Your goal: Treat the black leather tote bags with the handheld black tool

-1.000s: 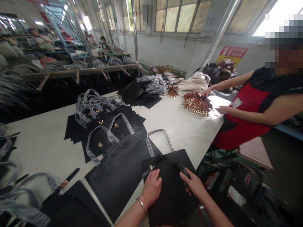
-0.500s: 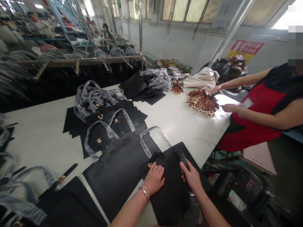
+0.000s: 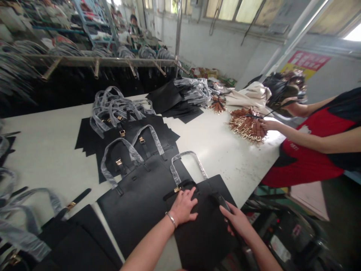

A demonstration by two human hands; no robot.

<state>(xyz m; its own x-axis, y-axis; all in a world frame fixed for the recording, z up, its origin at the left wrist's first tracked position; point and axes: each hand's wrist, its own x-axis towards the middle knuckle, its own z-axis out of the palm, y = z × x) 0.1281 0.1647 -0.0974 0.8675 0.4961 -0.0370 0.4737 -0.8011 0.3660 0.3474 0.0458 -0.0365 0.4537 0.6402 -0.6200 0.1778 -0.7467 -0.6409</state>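
Fingers of the left hand [image 3: 183, 207] have spread wider on the bag [image 3: 197, 241], and beyond the right hand [image 3: 239, 222] a co-worker [image 3: 313, 139] has lifted one hand off the brown bundle [image 3: 246, 126]. Bag lies flat under the left hand, which rests open, gripping nothing, by the buckle [image 3: 177, 189]. Right hand is closed around a black tool [image 3: 224, 203]; exact type unclear. Likely risks: light pressure from the left hand lets the bag skid; a tilted tool scuffs it or catches the strap [image 3: 169, 195].
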